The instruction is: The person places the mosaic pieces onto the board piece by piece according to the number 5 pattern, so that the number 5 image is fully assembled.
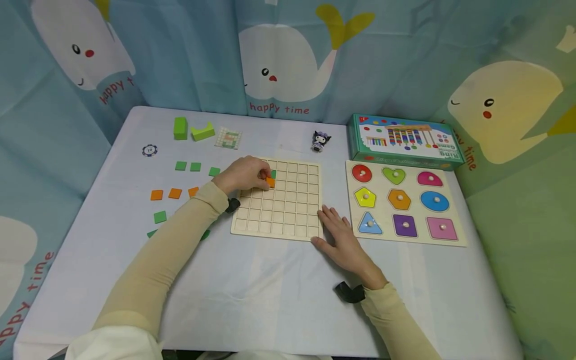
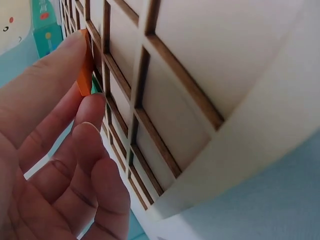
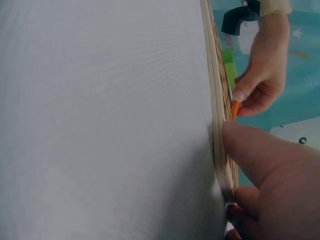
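My left hand [image 1: 245, 175] pinches an orange square tile [image 1: 270, 182] between thumb and fingers, over the upper left part of the wooden grid board [image 1: 279, 202]. In the left wrist view, the tile [image 2: 85, 65] is tilted on edge against the grid's raised lines. A green tile [image 1: 273, 174] lies in a cell just behind it. At the board's near right corner my right hand [image 1: 342, 245] rests with fingers extended, thumb and fingertips touching the edge. The right wrist view has the thumb [image 3: 250, 145] against the board's rim [image 3: 217, 120].
Loose green tiles [image 1: 181, 166] and orange tiles [image 1: 175, 193] lie left of the board. Behind them are green blocks [image 1: 180, 128], a pattern card [image 1: 228, 138] and a round chip [image 1: 150, 150]. A small figurine [image 1: 320, 141], a game box [image 1: 405, 141] and a shape puzzle [image 1: 407, 204] sit right.
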Tool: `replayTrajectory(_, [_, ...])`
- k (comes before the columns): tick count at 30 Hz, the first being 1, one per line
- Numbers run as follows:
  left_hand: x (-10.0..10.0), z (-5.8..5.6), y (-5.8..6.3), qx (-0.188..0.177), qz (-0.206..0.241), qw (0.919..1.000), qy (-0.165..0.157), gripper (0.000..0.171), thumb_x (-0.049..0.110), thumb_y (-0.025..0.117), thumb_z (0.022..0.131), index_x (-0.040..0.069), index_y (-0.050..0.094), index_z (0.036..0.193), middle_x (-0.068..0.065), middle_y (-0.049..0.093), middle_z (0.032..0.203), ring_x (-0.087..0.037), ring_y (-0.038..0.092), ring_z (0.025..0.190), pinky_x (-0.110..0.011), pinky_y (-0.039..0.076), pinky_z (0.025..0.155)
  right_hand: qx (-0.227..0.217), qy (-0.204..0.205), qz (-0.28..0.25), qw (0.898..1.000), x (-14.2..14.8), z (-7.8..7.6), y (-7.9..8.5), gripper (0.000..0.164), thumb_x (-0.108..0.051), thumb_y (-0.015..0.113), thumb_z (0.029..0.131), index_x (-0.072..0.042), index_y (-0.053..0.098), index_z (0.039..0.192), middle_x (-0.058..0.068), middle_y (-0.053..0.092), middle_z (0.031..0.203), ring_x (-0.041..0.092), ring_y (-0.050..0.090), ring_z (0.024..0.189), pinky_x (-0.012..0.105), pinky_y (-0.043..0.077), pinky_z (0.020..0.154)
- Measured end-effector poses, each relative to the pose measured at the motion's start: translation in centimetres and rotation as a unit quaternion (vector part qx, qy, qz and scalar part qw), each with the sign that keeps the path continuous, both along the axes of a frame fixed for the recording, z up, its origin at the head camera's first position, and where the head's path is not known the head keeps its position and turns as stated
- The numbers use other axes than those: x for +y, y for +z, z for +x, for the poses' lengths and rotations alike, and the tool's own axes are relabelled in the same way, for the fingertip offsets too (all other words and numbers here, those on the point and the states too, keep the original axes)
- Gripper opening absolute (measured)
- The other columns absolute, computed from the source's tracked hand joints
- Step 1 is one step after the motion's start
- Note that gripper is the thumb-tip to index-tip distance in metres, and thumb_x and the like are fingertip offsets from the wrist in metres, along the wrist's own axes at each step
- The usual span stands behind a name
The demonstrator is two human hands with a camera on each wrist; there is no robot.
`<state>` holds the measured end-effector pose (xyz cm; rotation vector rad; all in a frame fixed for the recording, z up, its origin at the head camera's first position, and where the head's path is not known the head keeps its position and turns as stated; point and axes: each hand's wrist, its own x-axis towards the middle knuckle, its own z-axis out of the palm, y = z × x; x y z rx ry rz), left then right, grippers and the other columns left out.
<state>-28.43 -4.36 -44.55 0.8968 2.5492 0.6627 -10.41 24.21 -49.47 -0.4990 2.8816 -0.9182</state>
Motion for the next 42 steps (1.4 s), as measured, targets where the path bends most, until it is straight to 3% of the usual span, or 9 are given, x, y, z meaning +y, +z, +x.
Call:
replayTrajectory(9, [-0.6,0.3,0.3,-0.015,0.036,0.9992,0.013,0.032,0.023,0.079,0.085,0.008,0.069,0.112,-0.005,0.066,0.103,-0.021,0.059,0.093,-0.037,0.046,0.083,-0.002,0.001,-0.002,1.0,0.0,0.0,0.1,0.074,-0.03,0.07,0.092,-0.001,0.034,0.15,0.015,0.025,0.157,0.032,0.013,0.146,0.057,0.006,0.112])
replayTrajectory(15, [-2.5,0.1,0.2,-0.034,0.079,0.9958,0.031,0.028,0.021,0.075,0.089,0.008,0.069,0.113,-0.003,0.066,0.105,-0.019,0.059,0.09,-0.037,0.047,0.079,-0.001,-0.001,0.0,1.0,0.0,-0.1,0.1,0.074,-0.03,0.07,0.092,-0.001,0.035,0.15,0.016,0.025,0.157,0.032,0.013,0.145,0.057,0.006,0.112])
replayTrajectory(21, [-4.9,0.3,0.4,-0.032,0.089,0.9937,0.06,0.032,0.022,0.074,0.089,0.007,0.068,0.117,-0.005,0.065,0.107,-0.021,0.058,0.086,-0.038,0.047,0.074,-0.004,-0.002,-0.003,1.0,0.0,0.0,0.2,0.074,-0.029,0.07,0.092,-0.001,0.034,0.15,0.015,0.024,0.157,0.032,0.012,0.146,0.058,0.006,0.112])
replayTrajectory(26, [-7.8,0.9,0.5,-0.016,0.083,0.993,0.082,0.032,0.023,0.074,0.09,0.007,0.068,0.118,-0.005,0.065,0.105,-0.021,0.057,0.079,-0.037,0.045,0.069,-0.002,0.001,-0.006,1.0,-0.1,0.0,0.3,0.074,-0.03,0.07,0.092,0.0,0.035,0.15,0.015,0.024,0.157,0.033,0.013,0.145,0.059,0.006,0.111])
replayTrajectory(31, [-11.6,1.7,0.7,-0.001,0.077,0.9908,0.111,0.035,0.023,0.073,0.091,0.005,0.068,0.119,-0.007,0.066,0.105,-0.022,0.057,0.083,-0.037,0.045,0.069,-0.002,0.0,-0.005,1.0,-0.1,0.0,0.2,0.074,-0.031,0.07,0.092,0.0,0.035,0.15,0.015,0.025,0.157,0.033,0.013,0.145,0.058,0.006,0.112])
replayTrajectory(38, [-17.2,3.0,1.3,0.011,0.068,0.9803,0.185,0.034,0.023,0.071,0.092,0.003,0.068,0.12,-0.012,0.065,0.107,-0.027,0.053,0.087,-0.038,0.044,0.065,-0.005,-0.003,-0.001,1.0,-0.2,-0.1,0.2,0.075,-0.031,0.07,0.092,-0.001,0.035,0.15,0.014,0.024,0.157,0.031,0.013,0.146,0.057,0.006,0.112])
replayTrajectory(42, [-19.8,3.7,1.0,0.017,0.057,0.9756,0.211,0.036,0.024,0.071,0.092,0.002,0.067,0.12,-0.014,0.063,0.109,-0.028,0.051,0.089,-0.036,0.045,0.064,-0.005,-0.005,0.0,1.0,-0.2,0.0,0.2,0.075,-0.031,0.07,0.092,-0.001,0.035,0.15,0.014,0.024,0.157,0.031,0.013,0.146,0.057,0.006,0.112])
